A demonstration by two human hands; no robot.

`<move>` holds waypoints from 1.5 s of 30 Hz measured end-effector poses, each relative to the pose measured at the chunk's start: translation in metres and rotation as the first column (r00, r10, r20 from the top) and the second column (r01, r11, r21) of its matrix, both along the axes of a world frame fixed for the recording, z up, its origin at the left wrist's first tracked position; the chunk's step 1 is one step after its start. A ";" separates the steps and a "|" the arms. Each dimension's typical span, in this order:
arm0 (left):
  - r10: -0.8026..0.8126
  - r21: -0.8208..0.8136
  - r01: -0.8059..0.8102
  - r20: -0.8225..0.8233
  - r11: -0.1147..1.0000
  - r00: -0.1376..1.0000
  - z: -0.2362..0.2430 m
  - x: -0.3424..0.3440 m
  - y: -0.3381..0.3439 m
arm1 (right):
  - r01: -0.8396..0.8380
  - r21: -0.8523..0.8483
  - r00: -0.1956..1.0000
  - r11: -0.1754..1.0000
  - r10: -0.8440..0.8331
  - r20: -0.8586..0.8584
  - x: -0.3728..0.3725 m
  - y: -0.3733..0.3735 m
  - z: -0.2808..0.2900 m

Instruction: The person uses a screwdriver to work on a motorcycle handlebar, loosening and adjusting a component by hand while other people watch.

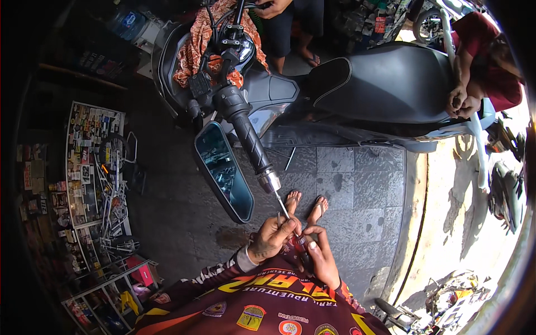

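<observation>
- Screwdriver [286,219]: thin metal shaft, dark handle with red in it. Long axis runs from 5 o'clock (handle, at the hands) up to 11 o'clock, tip set into the chrome bar end [270,180] of the handlebar grip [247,135].
- Left hand [272,239]: fingers pinched around the shaft near the handle, closed on it.
- Right hand [319,258]: wrapped around the handle, closed; handle mostly hidden under the fingers.
- Grip: black ribbed rubber, cylindrical, on the same 11-to-5 line as the driver.
- Mirror [224,171]: flat blue-tinted glass, dark rounded frame, hangs just beside the grip at its 8 o'clock; tight gap there.
- Open room: bare grey paving [357,184] at 3 o'clock of the hands, up to the kerb edge.
- Scooter seat [391,84]: smooth black, at 1 o'clock; another person's hands [462,103] rest at its far end.
- Own sandalled feet [306,205] just beyond the hands at 12 o'clock.
</observation>
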State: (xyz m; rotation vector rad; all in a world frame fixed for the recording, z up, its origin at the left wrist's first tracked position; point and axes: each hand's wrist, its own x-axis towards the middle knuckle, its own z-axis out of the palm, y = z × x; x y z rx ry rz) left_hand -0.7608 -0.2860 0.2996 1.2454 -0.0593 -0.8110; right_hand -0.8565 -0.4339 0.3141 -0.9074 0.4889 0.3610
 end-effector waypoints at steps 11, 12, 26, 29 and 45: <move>0.312 0.211 -0.295 -0.052 0.932 0.949 0.000 0.038 0.023 | 0.042 -0.929 0.926 0.367 0.336 0.174 -0.005 0.011 0.024; 0.452 0.170 -0.441 -0.033 0.881 0.891 -0.003 0.047 0.021 | 0.053 -0.925 0.931 0.376 0.317 0.182 -0.004 0.013 0.024; 0.537 0.081 -0.550 0.143 0.831 0.832 0.021 0.160 -0.015 | 0.041 -0.873 0.927 0.485 0.307 0.214 0.007 0.018 0.026; 0.527 0.033 -0.536 0.144 0.844 0.838 0.019 0.156 -0.015 | -0.003 -0.826 0.921 0.564 0.324 0.218 0.010 0.015 0.023; 0.492 -0.087 -0.493 -0.039 0.865 0.870 0.034 0.152 0.000 | -0.341 0.168 0.900 0.925 0.269 0.343 0.013 0.000 -0.029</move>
